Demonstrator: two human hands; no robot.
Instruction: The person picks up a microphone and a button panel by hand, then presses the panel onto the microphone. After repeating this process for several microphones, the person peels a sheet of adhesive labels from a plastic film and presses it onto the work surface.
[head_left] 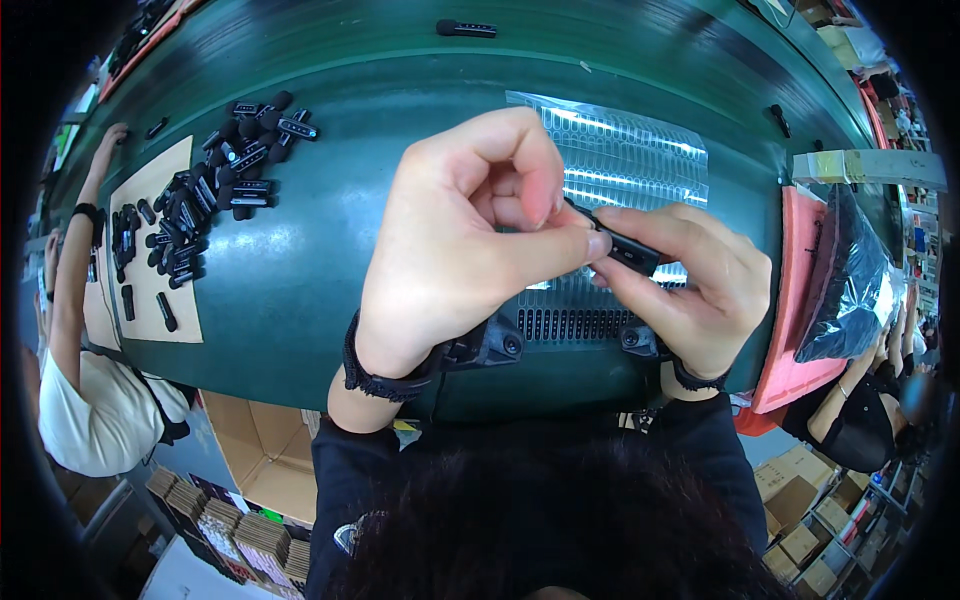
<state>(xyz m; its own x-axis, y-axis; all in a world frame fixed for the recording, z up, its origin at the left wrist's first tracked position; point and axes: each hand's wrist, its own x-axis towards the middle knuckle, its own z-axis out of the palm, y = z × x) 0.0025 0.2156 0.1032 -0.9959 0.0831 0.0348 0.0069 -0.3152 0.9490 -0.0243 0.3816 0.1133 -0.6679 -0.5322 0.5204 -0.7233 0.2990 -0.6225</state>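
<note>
A small black clip-on microphone [635, 258] is held up over the green worktop in front of me. My right hand [715, 270] grips its body between thumb and fingers. My left hand [445, 235] is closed in a pinch at its other end, thumb against it and the remaining fingers curled; the fingers cover that end. Under both hands lie clear plastic sheets [640, 140] marked with rows of small oval outlines. Their near part [570, 325] shows dark ovals, partly hidden by my wrists and dark wristbands.
Many similar microphones [245, 150] are heaped to the left, partly on a brown cardboard sheet [185, 325]. One microphone [467, 29] lies at the far side. At right, a plastic bag [850, 300] rests on pink foam [780, 350]. A co-worker's arm [75, 260] reaches in at left.
</note>
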